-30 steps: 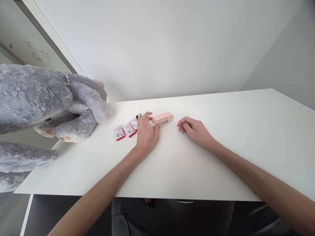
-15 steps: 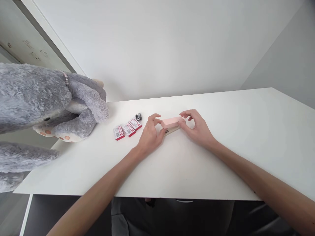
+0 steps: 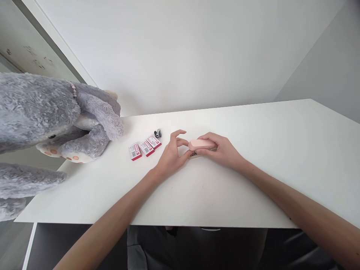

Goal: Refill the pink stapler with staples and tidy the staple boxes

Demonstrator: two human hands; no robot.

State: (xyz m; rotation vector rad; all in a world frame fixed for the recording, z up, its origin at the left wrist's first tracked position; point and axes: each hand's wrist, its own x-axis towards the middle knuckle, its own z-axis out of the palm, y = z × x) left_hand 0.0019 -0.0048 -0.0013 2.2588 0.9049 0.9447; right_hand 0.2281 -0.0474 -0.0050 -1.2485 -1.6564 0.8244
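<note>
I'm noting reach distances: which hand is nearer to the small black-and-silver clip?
Left. The left hand is just right of the clip, not touching it; the right hand is farther right, holding the pink stapler.

Three red-and-white boxes (image 3: pixel 146 147), one pink stapler (image 3: pixel 201 144), two hands (image 3: pixel 174 153).

The stapler (image 3: pixel 201 144) has a smooth, matt pink top that looks like plastic. The small boxes (image 3: pixel 146 147) look like printed card — smooth-faced. The plush toy (image 3: pixel 36 108) is shaggy, soft-looking fabric — the tabletop (image 3: pixel 253 180) smooth and faintly satiny.
</note>
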